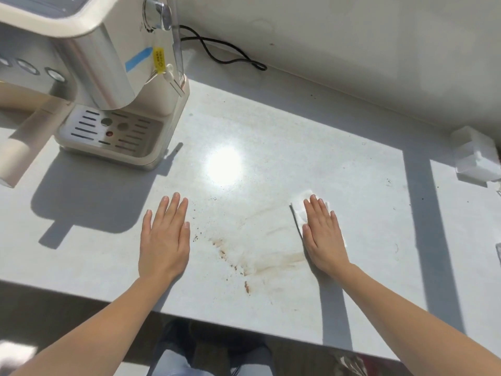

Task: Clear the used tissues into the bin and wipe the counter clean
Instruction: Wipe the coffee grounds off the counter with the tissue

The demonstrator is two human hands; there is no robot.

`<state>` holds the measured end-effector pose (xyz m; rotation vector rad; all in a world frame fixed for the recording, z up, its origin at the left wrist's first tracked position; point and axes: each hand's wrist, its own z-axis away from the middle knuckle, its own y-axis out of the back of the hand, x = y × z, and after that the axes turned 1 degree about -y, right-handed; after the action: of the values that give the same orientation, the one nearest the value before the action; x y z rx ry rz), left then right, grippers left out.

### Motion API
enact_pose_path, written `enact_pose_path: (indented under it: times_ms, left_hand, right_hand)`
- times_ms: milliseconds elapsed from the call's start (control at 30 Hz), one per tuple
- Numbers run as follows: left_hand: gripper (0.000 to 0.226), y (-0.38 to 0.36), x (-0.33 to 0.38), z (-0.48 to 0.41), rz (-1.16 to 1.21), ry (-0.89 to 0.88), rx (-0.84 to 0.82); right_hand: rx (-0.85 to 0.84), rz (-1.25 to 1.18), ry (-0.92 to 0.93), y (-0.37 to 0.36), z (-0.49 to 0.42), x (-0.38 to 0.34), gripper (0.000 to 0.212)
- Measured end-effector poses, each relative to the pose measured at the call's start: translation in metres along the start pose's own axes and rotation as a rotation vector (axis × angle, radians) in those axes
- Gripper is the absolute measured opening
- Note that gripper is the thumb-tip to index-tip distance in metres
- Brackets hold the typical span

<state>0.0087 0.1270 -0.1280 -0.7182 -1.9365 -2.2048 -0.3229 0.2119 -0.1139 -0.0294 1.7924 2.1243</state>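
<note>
Bare forearms (pixel 108 321) reach over the near edge of the worktop (pixel 298 137), where the left hand (pixel 164 237) lies flat with straight fingers and holds nothing. The right hand (pixel 324 234), equally flat, presses a white tissue (pixel 298 217) onto the worktop toward its right side. Brown smears (pixel 271 260) lie between the hands, and a coffee machine (pixel 108 77) stands at the far left corner.

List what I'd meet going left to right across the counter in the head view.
coffee machine → left hand → stain → right hand, flat on a tissue → white box
</note>
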Motion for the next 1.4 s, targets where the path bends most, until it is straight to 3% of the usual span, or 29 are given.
enact_pose_path:
  times_ms: [167,400,567,767,933,1067,1267,1333,1400]
  left_hand:
    - [0.057,0.002,0.0,0.0,0.027,-0.01,0.0]
    - [0.059,0.005,0.001,0.001,0.045,-0.024,-0.014]
    - [0.058,0.006,0.0,0.001,0.049,-0.025,-0.017]
    - [0.059,0.006,0.002,0.0,0.026,-0.016,-0.028]
    - [0.058,0.004,0.0,-0.001,0.002,-0.023,-0.038]
    - [0.058,0.002,-0.001,-0.001,-0.011,-0.031,-0.034]
    - [0.057,0.002,-0.001,-0.001,0.02,-0.029,-0.018]
    - [0.057,0.003,-0.001,0.0,0.043,-0.025,-0.014]
    - [0.057,0.002,0.0,0.001,0.042,-0.022,-0.013]
  right_hand:
    - [-0.037,-0.011,-0.088,-0.017,0.036,-0.035,0.057]
    - [-0.042,0.0,-0.003,-0.046,0.079,-0.104,0.058]
    - [-0.077,0.047,0.053,-0.041,0.102,-0.082,0.058]
    - [0.001,0.021,-0.175,-0.017,0.058,-0.037,0.058]
    - [0.148,-0.043,-0.417,-0.008,-0.05,-0.067,0.056]
    - [0.091,-0.032,-0.186,-0.017,-0.085,-0.123,0.056]
    - [-0.082,0.048,0.242,-0.034,-0.012,-0.13,0.056]
    - [-0.071,0.038,0.161,-0.03,0.018,-0.097,0.056]
    - [-0.029,0.025,-0.04,-0.023,0.044,-0.059,0.056]
